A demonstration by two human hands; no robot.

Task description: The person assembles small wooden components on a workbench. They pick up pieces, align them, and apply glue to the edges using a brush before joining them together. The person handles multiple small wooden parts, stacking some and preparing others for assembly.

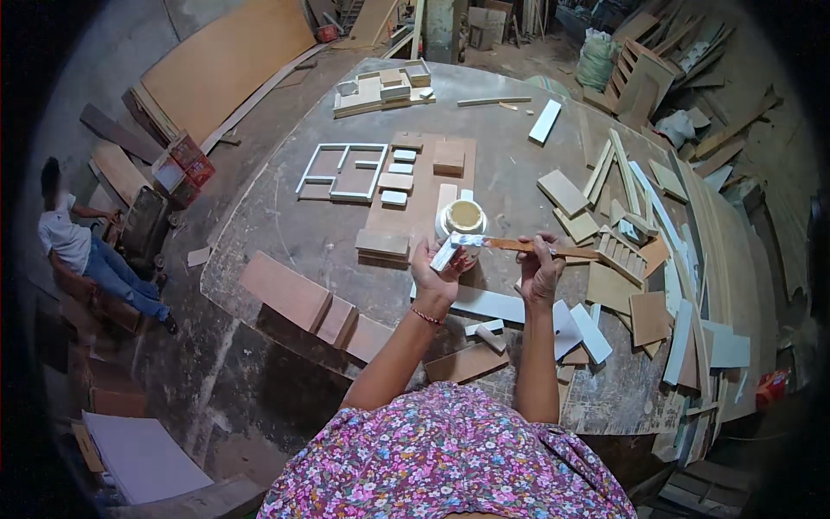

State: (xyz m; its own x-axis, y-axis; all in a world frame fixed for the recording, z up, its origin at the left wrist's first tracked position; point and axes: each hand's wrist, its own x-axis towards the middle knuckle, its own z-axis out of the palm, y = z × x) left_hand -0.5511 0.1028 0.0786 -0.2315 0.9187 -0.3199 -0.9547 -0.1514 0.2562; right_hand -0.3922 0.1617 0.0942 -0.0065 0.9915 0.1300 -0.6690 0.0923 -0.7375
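Note:
My left hand [435, 278] grips a small wooden block [443, 257] coated white, held up over the table. In my right hand [541, 270] is a paintbrush [508, 245] with a long wooden handle, lying nearly level. Its white-smeared bristles touch the top end of the block. Just beyond stands an open paint container [462, 214] with pale paint inside and drips on its rim; the hands and brush partly hide it. Several small blocks, some with white faces, rest on a brown board [424, 195] past the left hand. A white-edged frame [343, 173] lies left of them.
Wood offcuts [618, 290] cover the table's right side. A wooden model [383, 89] stands at the far left of the table. Brown boards [294, 294] lie along the near left edge. A person [91, 233] sits on the far left, off the table.

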